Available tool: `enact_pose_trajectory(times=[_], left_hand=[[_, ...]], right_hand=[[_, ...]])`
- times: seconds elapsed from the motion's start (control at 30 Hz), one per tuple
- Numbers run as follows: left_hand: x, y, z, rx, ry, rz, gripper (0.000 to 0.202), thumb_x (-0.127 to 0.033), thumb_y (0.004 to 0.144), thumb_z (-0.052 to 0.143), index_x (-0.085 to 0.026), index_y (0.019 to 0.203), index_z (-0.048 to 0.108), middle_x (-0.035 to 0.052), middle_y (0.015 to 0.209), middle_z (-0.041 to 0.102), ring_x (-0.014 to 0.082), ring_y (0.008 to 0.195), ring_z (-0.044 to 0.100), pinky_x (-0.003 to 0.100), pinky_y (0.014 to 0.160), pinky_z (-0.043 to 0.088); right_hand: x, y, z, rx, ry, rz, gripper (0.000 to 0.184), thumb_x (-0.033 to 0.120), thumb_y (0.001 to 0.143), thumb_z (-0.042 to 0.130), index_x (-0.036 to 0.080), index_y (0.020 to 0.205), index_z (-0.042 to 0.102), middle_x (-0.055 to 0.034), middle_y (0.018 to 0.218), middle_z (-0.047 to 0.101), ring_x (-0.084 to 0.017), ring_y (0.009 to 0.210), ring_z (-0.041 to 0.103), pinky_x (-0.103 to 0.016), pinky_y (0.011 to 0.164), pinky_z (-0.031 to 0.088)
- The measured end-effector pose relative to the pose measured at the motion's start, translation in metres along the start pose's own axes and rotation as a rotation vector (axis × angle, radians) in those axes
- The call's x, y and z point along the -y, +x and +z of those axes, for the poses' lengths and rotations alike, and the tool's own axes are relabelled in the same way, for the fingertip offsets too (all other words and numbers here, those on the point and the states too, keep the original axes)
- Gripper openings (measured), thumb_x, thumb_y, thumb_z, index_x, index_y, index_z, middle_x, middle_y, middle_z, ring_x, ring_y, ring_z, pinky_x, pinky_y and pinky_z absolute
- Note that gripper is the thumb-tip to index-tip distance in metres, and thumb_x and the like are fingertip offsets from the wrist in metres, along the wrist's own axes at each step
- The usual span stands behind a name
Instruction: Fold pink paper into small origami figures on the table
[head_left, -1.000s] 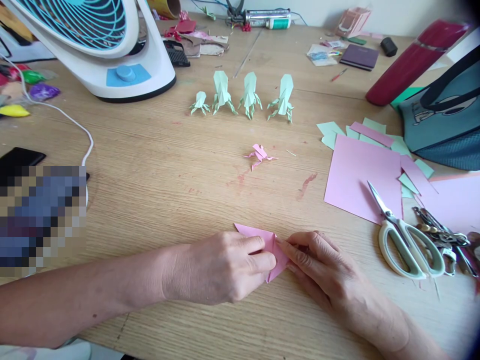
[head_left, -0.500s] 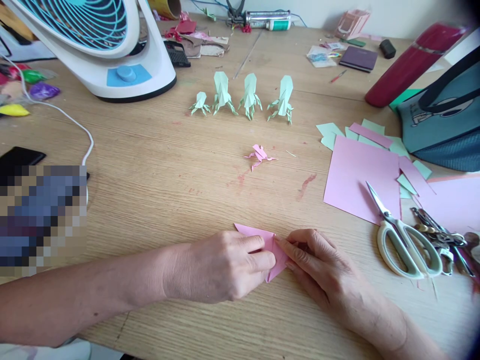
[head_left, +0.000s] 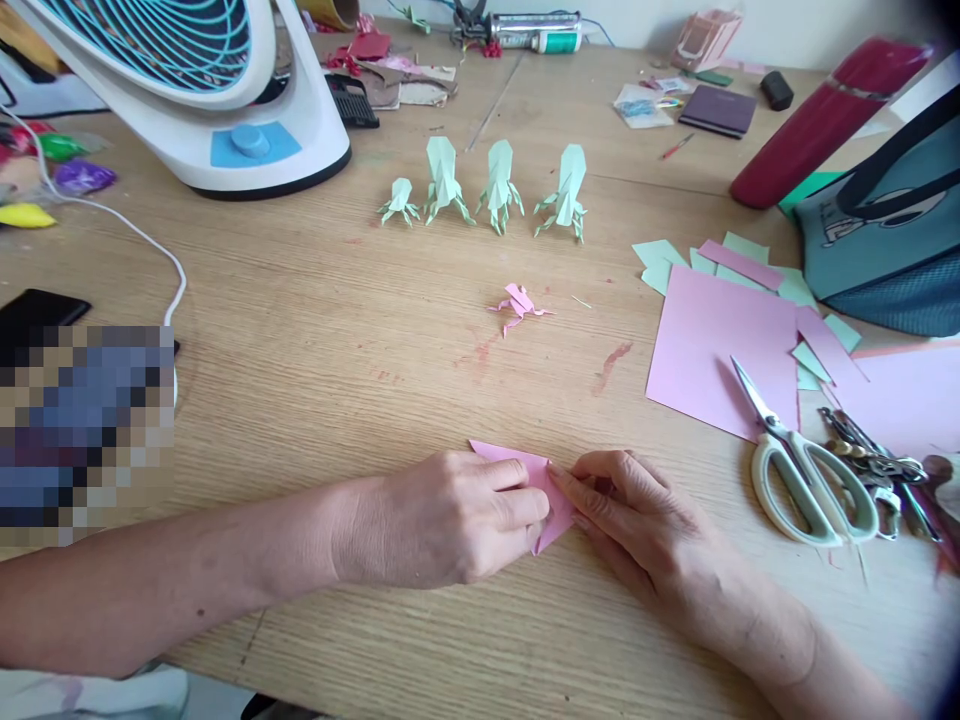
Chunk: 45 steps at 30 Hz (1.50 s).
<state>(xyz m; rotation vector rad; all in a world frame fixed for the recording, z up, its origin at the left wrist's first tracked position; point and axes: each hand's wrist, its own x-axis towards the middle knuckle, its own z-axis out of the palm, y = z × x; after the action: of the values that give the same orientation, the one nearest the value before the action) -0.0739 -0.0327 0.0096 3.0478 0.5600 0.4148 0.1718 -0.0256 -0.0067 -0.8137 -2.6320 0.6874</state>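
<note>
A folded pink paper (head_left: 556, 500) lies on the wooden table (head_left: 315, 330) near the front edge. My left hand (head_left: 450, 515) rests on its left part, fingers curled and pressing it down. From the right, my right hand (head_left: 637, 520) presses the same paper with its fingertips together. Most of the paper is hidden under both hands; only a pointed corner and a strip between the fingers show. Farther back sits a small pink origami frog (head_left: 519, 305), and behind it a row of several pale green origami frogs (head_left: 495, 190).
White-handled scissors (head_left: 802, 465) lie on pink and green paper sheets (head_left: 712, 345) at the right, beside a bunch of keys (head_left: 877, 465). A white fan (head_left: 225, 110) stands at the back left with its cable (head_left: 150, 245). A teal bag (head_left: 877, 240) and red bottle (head_left: 825, 120) stand right.
Both hands stay on the pink paper and have shifted slightly; the view has tilted a little. Nothing else has moved.
</note>
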Motion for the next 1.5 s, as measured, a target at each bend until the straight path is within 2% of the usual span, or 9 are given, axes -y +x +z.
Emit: enact_pose_trajectory(times=[0.17, 0.27, 0.47, 0.6, 0.7, 0.9, 1.17, 1.5], left_hand=[[0.001, 0.002, 0.003, -0.074, 0.003, -0.020, 0.016, -0.011, 0.095, 0.053, -0.012, 0.091, 0.068, 0.0024, 0.083, 0.068, 0.0119, 0.079, 0.063, 0.025, 0.085, 0.055], [0.000, 0.002, 0.006, -0.066, 0.027, -0.031, 0.018, -0.012, 0.095, 0.051, -0.013, 0.091, 0.069, 0.0030, 0.083, 0.068, 0.0126, 0.080, 0.064, 0.025, 0.087, 0.056], [0.001, 0.000, 0.008, -0.072, 0.109, -0.048, 0.016, -0.009, 0.092, 0.054, -0.013, 0.093, 0.070, 0.0043, 0.092, 0.070, 0.0157, 0.090, 0.066, 0.028, 0.088, 0.057], [0.003, -0.003, 0.011, -0.057, 0.079, -0.041, 0.020, -0.010, 0.095, 0.051, -0.013, 0.100, 0.070, 0.0071, 0.105, 0.071, 0.0186, 0.104, 0.066, 0.029, 0.089, 0.058], [0.004, -0.003, 0.012, -0.101, 0.054, -0.014, 0.021, -0.011, 0.095, 0.052, -0.012, 0.105, 0.070, 0.0074, 0.110, 0.072, 0.0197, 0.109, 0.065, 0.030, 0.093, 0.058], [0.005, 0.000, 0.008, -0.123, 0.058, 0.033, 0.022, -0.012, 0.093, 0.058, -0.013, 0.111, 0.069, 0.0043, 0.108, 0.074, 0.0176, 0.107, 0.067, 0.031, 0.096, 0.057], [0.005, -0.003, 0.010, -0.126, 0.031, 0.038, 0.020, -0.012, 0.093, 0.057, -0.012, 0.107, 0.071, 0.0039, 0.113, 0.073, 0.0210, 0.110, 0.065, 0.032, 0.094, 0.059], [0.002, 0.002, 0.006, -0.132, 0.053, 0.035, 0.026, -0.011, 0.096, 0.049, -0.013, 0.111, 0.070, 0.0072, 0.107, 0.075, 0.0165, 0.103, 0.068, 0.031, 0.100, 0.055]], right_hand=[[-0.001, -0.001, 0.001, 0.000, -0.024, -0.004, 0.037, 0.009, 0.096, 0.048, 0.018, 0.130, 0.057, -0.0108, 0.107, 0.057, -0.023, 0.092, 0.057, -0.035, 0.079, 0.052], [-0.002, -0.002, 0.002, -0.003, -0.034, -0.010, 0.034, 0.008, 0.096, 0.047, 0.017, 0.127, 0.059, -0.0110, 0.106, 0.058, -0.022, 0.091, 0.057, -0.035, 0.078, 0.051], [-0.002, -0.003, 0.001, 0.006, -0.045, -0.027, 0.040, 0.007, 0.096, 0.048, 0.017, 0.134, 0.053, -0.0113, 0.108, 0.057, -0.023, 0.091, 0.054, -0.037, 0.079, 0.049], [-0.002, -0.001, 0.000, 0.007, -0.048, -0.029, 0.040, 0.008, 0.096, 0.049, 0.017, 0.134, 0.053, -0.0112, 0.107, 0.057, -0.022, 0.089, 0.053, -0.038, 0.078, 0.049], [-0.001, -0.001, 0.000, 0.005, -0.058, -0.030, 0.038, 0.008, 0.096, 0.049, 0.017, 0.132, 0.055, -0.0116, 0.106, 0.057, -0.022, 0.089, 0.054, -0.037, 0.078, 0.049], [-0.001, -0.001, 0.000, -0.043, -0.079, -0.038, 0.033, 0.011, 0.096, 0.049, 0.015, 0.128, 0.058, -0.0122, 0.104, 0.059, -0.023, 0.089, 0.057, -0.037, 0.077, 0.051], [0.000, 0.002, 0.002, -0.090, -0.083, -0.052, 0.031, 0.014, 0.097, 0.049, 0.014, 0.126, 0.060, -0.0128, 0.102, 0.060, -0.023, 0.087, 0.059, -0.037, 0.073, 0.053], [-0.004, -0.001, 0.002, -0.048, -0.023, -0.042, 0.039, 0.012, 0.097, 0.051, 0.014, 0.135, 0.053, -0.0135, 0.107, 0.056, -0.023, 0.094, 0.055, -0.039, 0.078, 0.053]])
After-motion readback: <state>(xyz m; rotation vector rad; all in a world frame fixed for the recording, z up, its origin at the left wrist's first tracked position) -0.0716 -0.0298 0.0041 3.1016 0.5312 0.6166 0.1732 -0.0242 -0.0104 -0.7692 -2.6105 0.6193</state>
